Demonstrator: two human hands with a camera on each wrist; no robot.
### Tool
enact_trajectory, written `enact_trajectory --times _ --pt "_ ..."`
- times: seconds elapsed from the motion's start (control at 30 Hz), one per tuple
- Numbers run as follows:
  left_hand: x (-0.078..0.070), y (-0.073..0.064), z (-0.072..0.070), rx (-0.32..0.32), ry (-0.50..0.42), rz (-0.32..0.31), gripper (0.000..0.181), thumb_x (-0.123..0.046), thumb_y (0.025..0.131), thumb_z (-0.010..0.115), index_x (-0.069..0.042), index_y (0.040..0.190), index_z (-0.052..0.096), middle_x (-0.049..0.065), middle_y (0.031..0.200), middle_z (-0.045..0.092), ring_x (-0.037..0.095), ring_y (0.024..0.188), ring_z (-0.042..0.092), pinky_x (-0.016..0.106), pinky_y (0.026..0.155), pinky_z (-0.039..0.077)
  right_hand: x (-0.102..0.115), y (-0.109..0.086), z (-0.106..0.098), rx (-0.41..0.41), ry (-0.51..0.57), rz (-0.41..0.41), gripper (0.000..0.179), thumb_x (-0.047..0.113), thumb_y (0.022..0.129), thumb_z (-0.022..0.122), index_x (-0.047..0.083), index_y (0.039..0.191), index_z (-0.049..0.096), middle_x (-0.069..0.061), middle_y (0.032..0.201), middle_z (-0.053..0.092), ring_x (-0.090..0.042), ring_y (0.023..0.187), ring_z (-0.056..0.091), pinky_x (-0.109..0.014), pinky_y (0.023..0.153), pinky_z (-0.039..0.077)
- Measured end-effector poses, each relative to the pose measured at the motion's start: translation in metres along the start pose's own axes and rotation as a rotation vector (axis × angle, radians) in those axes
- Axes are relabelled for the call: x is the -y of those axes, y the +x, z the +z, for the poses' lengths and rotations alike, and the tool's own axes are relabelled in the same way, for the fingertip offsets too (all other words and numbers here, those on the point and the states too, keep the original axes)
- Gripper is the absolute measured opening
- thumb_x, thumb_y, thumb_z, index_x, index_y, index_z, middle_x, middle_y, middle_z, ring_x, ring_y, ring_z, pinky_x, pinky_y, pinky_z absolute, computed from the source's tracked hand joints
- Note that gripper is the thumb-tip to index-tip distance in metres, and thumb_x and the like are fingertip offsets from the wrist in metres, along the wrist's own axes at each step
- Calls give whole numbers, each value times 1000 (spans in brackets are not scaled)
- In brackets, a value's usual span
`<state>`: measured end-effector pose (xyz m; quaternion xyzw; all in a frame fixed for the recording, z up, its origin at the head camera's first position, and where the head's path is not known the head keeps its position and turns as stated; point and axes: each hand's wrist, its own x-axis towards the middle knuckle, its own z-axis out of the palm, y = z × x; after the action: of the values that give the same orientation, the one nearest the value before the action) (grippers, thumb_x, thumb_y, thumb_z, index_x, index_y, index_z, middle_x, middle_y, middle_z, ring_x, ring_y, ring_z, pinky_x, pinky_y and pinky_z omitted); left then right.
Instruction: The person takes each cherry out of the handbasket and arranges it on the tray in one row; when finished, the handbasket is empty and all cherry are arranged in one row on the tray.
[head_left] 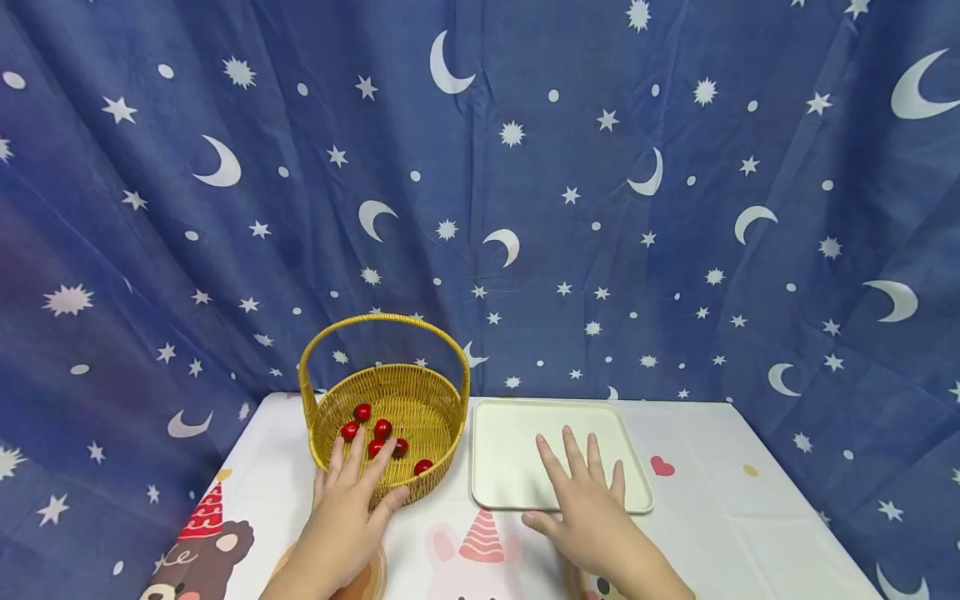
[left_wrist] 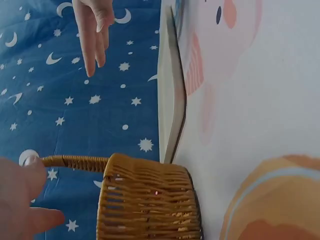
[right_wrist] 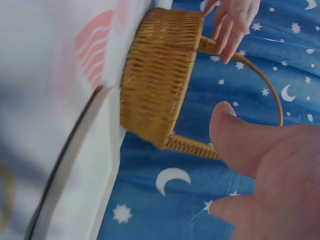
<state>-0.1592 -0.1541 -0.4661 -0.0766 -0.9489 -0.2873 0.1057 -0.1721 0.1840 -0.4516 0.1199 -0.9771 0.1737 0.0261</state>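
A woven wicker basket [head_left: 442, 467] with a tall arched handle stands at the table's back left. Several red cherries [head_left: 383, 429] lie inside it. My left hand [head_left: 347, 517], fingers spread and holding nothing, is over the basket's near rim. To the basket's right lies a shallow cream tray [head_left: 517, 467]. My right hand [head_left: 592, 517] hovers with spread fingers over the tray's near edge, also holding nothing. In the left wrist view the basket [left_wrist: 150, 200] is seen from its side; the right wrist view shows the basket [right_wrist: 157, 75] beyond the tray [right_wrist: 82, 185].
A white tablecloth [head_left: 720, 500] with printed cartoon animals covers the table. Behind and at both sides hangs a blue curtain [head_left: 525, 192] with moons and stars. The basket's handle [head_left: 384, 317] arches up in front of the curtain.
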Motion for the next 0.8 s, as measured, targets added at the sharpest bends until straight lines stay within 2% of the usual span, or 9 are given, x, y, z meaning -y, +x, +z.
enact_trajectory --times 0.07,0.17,0.3,0.4,0.47,0.5,0.67,0.73,0.8 --pt "3 2 -4 -68 -47 16 65 -44 105 68 -21 163 49 29 174 28 63 159 15 89 115 21 6 3 -2 -2 54 -21 101 54 89 84 35 171 29 -17 180 18 -54 165 6 -89 120 7" --pt "11 7 -11 -181 -98 -1 57 -30 102 76 -16 155 59 28 166 41 59 154 34 84 113 36 16 10 -4 -9 162 -68 96 46 90 86 35 169 34 -14 180 21 -51 166 11 -85 123 14" --pt "27 15 -19 -294 -183 -109 48 -17 99 79 -12 146 68 24 155 52 50 141 52 69 107 49 31 24 -4 -16 315 -157 88 35 92 86 35 167 40 -7 179 27 -42 166 20 -75 126 26" --pt "45 22 -23 -340 -238 -209 43 -14 99 78 -11 141 71 24 148 55 44 135 56 59 103 55 44 38 0 -41 420 -224 81 27 92 87 35 163 47 -2 175 36 -34 164 31 -67 126 35" --pt "59 26 -23 -334 -269 -275 42 -14 100 77 -10 142 71 24 146 56 44 131 59 56 100 56 53 48 5 -72 480 -265 75 22 92 87 34 159 52 0 170 43 -30 160 39 -63 125 40" --pt "65 28 -24 -315 -303 -312 43 -15 101 76 -10 143 70 25 146 55 42 131 58 49 95 59 58 54 8 -86 512 -282 73 19 92 87 33 157 55 1 167 47 -28 157 43 -60 124 43" --pt "87 39 -25 -186 -615 -471 47 -15 107 68 -6 152 60 26 149 49 10 105 68 20 81 61 81 83 23 -103 678 -370 65 2 91 83 24 149 64 2 153 60 -22 144 57 -47 114 56" --pt "91 43 -24 -152 -728 -515 49 -15 108 66 -4 155 56 24 147 48 1 96 67 19 80 63 91 95 29 -69 741 -381 61 -2 91 81 20 146 67 0 149 63 -22 139 61 -44 109 59" --pt "94 45 -24 -132 -782 -549 50 -16 109 65 -4 156 55 21 143 47 3 93 70 22 81 64 100 107 35 -22 782 -372 57 -3 92 79 17 144 68 0 145 65 -22 135 63 -41 106 61"
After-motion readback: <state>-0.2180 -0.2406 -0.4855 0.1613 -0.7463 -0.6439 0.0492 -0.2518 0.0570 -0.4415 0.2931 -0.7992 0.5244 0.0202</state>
